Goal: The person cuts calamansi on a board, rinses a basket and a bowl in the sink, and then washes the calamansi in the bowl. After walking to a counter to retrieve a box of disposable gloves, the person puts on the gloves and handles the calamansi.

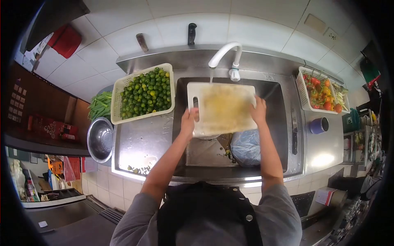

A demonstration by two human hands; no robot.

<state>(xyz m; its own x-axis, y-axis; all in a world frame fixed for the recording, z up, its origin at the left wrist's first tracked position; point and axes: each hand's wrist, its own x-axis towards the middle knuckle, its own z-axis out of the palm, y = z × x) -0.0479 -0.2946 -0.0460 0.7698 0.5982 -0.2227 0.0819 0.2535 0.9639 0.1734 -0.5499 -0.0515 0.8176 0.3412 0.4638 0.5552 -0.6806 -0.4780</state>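
Note:
A white cutting board (pixel 227 107) with a yellowish stain over its middle is held over the sink (pixel 201 158). My left hand (pixel 190 121) grips its left edge at the handle slot. On the right edge, my right hand (pixel 258 110) is closed round the board. Water runs from the white faucet (pixel 225 51) near the board's top edge. Below the board, a bluish plastic bag (pixel 246 148) lies in the sink beside my right forearm. Part of a pale round object shows under the board's lower edge.
Left of the sink stand a basket of green citrus (pixel 145 92), a metal bowl (pixel 101 140) and leafy greens (pixel 99 105). On the right are a basket of tomatoes (pixel 322 92), a purple cup (pixel 319 125) and a knife (pixel 294 137).

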